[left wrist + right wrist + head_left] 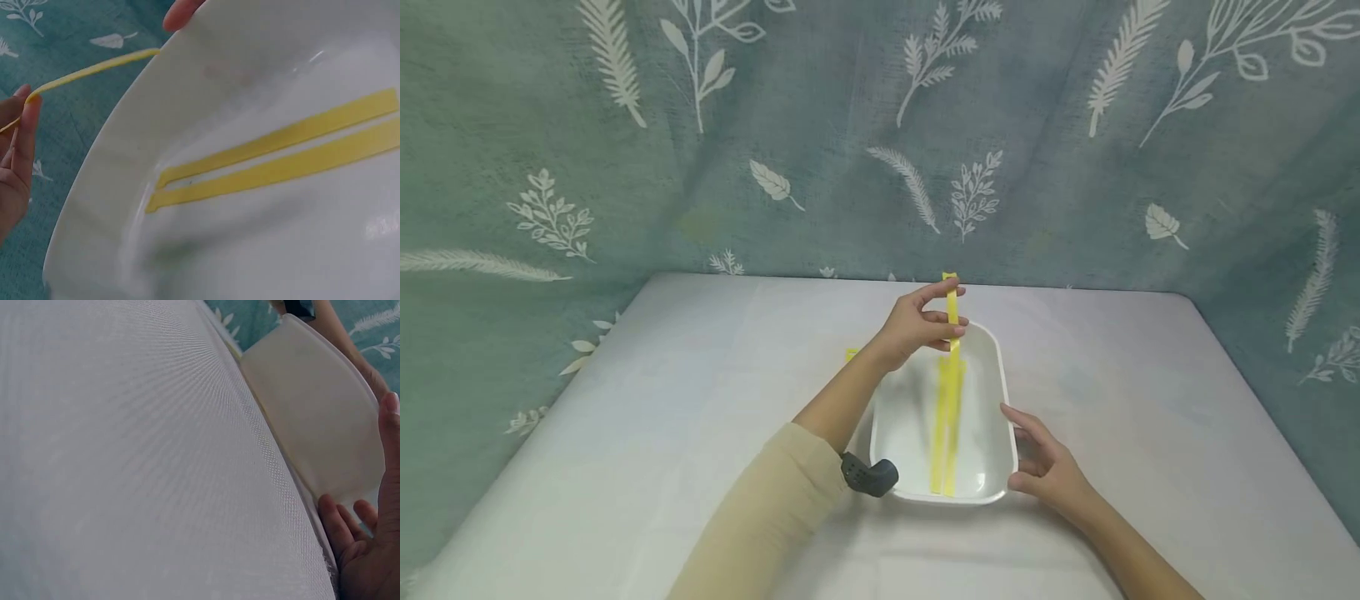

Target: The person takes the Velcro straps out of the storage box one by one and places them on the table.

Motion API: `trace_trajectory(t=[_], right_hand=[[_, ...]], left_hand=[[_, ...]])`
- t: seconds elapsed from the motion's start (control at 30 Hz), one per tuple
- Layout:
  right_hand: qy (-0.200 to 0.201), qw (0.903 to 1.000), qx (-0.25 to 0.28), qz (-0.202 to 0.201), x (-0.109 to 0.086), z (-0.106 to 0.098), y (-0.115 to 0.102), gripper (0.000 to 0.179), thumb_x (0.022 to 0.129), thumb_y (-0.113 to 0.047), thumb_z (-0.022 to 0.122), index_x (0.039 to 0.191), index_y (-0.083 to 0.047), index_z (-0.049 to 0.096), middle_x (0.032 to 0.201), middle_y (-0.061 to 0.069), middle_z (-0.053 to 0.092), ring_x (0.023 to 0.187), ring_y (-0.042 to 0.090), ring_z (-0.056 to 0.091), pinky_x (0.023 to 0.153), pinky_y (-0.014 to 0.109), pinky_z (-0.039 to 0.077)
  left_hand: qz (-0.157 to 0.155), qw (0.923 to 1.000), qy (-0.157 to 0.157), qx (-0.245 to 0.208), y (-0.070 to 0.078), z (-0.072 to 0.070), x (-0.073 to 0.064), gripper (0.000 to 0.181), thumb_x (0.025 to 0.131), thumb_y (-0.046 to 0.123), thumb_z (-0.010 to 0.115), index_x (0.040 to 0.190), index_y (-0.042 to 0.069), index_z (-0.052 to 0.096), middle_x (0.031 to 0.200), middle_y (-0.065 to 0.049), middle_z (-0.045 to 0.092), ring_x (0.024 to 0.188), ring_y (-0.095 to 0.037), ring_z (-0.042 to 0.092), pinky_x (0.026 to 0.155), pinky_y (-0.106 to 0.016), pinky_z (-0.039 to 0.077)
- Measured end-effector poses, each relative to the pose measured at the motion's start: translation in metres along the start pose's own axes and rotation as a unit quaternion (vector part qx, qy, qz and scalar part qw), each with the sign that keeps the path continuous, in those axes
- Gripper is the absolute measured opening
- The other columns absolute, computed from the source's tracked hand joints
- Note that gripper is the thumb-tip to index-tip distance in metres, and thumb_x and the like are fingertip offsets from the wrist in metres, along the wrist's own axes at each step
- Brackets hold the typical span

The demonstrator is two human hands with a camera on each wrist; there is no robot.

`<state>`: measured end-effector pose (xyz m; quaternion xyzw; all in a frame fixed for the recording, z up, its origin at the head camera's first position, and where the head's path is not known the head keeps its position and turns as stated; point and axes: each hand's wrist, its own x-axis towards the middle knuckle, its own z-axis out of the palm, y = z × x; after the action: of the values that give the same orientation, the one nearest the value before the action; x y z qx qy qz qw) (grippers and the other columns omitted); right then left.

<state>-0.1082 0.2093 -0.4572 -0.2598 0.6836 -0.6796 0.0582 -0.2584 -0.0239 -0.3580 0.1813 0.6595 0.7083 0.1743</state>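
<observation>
- The cloth forms the background; it is blue-green with white leaf prints.
- The table is covered in white and extends to the cloth.
- The tub stands on the table between the hands. It is white, with rounded corners, and its opening faces up.
- The sleeve is beige and covers the left forearm.
- The left hand is raised over the far part of the tub. Thumb and fingers are closed together on a yellow strip; the gap between them is only the strip itself.
- The right hand is placed at the right side of the tub. Thumb and fingers are spread well apart, touching the rim and outer wall.
- The held strip is upright, its top projecting just above the left fingers. Where its lower end rests cannot be told.
- The two lying strips are yellow and lie side by side on the tub floor, a narrow gap between them.
- The wrist device is black and sits at the left sleeve's cuff.
- The yellow piece shows just beside the tub's left side, partly hidden.
</observation>
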Motion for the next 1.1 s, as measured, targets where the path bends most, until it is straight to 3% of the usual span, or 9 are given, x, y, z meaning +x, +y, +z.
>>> trace_trajectory(t=[0.23,0.5,0.8,1.1], right_hand=[[0.005,0.9999,-0.008,0.005,-0.003,0.003,-0.001,0.078,0.084,-0.017,0.071,0.148,-0.005,0.028,0.138,-0.009,0.041,0.106,0.011,0.060,0.071,0.041,0.057],[0.012,0.9998,-0.011,0.015,-0.003,0.003,-0.001,0.079,0.083,-0.016,0.072,0.148,-0.006,0.028,0.139,-0.005,0.041,0.105,0.012,0.062,0.071,0.041,0.057],[-0.002,1.0000,0.001,0.006,-0.003,-0.001,0.002,0.078,0.084,-0.017,0.071,0.148,-0.006,0.027,0.140,-0.001,0.039,0.105,0.015,0.062,0.071,0.041,0.057],[-0.008,1.0000,0.001,-0.004,-0.003,-0.004,-0.001,0.078,0.085,-0.016,0.070,0.148,-0.005,0.025,0.139,0.001,0.041,0.100,0.019,0.065,0.071,0.041,0.057]], left_hand=[[-0.009,0.9999,-0.001,0.004,0.006,-0.010,-0.010,0.070,0.082,-0.004,0.068,0.143,0.021,0.043,0.139,0.006,0.051,0.102,-0.017,0.066,0.065,-0.026,0.056],[-0.015,0.9997,-0.008,0.018,0.010,-0.023,-0.021,0.074,0.080,-0.003,0.071,0.144,0.021,0.042,0.141,0.006,0.049,0.097,-0.014,0.068,0.067,-0.026,0.056],[-0.006,0.9998,-0.010,0.019,0.015,-0.050,-0.042,0.075,0.081,-0.004,0.069,0.145,0.022,0.039,0.148,-0.002,0.041,0.101,-0.017,0.067,0.066,-0.028,0.056],[-0.007,0.9989,0.000,0.046,0.018,-0.074,-0.060,0.077,0.081,-0.003,0.069,0.146,0.023,0.037,0.147,0.001,0.042,0.107,-0.017,0.064,0.069,-0.028,0.056]])
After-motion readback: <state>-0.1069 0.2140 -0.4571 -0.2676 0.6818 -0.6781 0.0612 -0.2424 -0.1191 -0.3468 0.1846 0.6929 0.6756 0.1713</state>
